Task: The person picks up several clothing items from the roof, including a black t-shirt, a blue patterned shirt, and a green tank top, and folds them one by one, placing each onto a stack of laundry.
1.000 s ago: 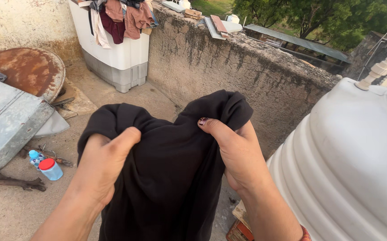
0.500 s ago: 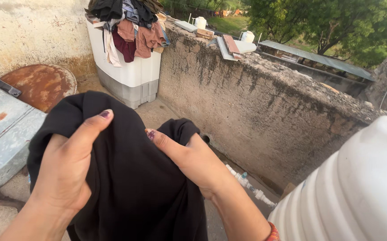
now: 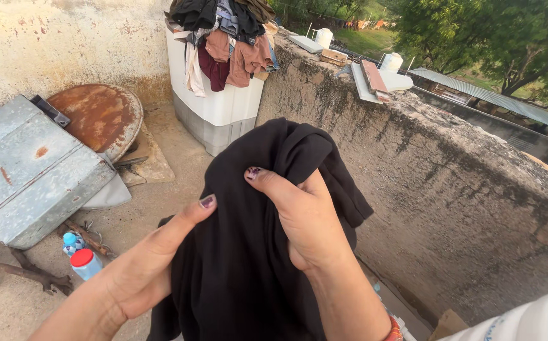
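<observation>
A black garment [image 3: 248,271] hangs bunched in front of me, held up in both hands. My right hand [image 3: 302,218] pinches its upper folds, thumb on the front and fingers hidden behind the cloth. Lower and to the left, my left hand [image 3: 144,271] grips the cloth's left edge with the thumb stretched up across it. A red bangle [image 3: 395,329] shows at my right wrist. The garment's lower part runs out of the frame.
A white washing machine [image 3: 220,110] piled with clothes [image 3: 223,38] stands against the rough parapet wall [image 3: 451,183]. On the left lie a grey metal sheet [image 3: 30,170] and a rusty round lid [image 3: 97,117]. A red-capped bottle [image 3: 85,262] and sticks lie on the concrete floor. A white tank's edge [image 3: 526,319] is bottom right.
My view swung left, so the white tank has nearly left the frame. My right hand rose to the garment's top folds while my left hand dropped lower along the cloth's left edge.
</observation>
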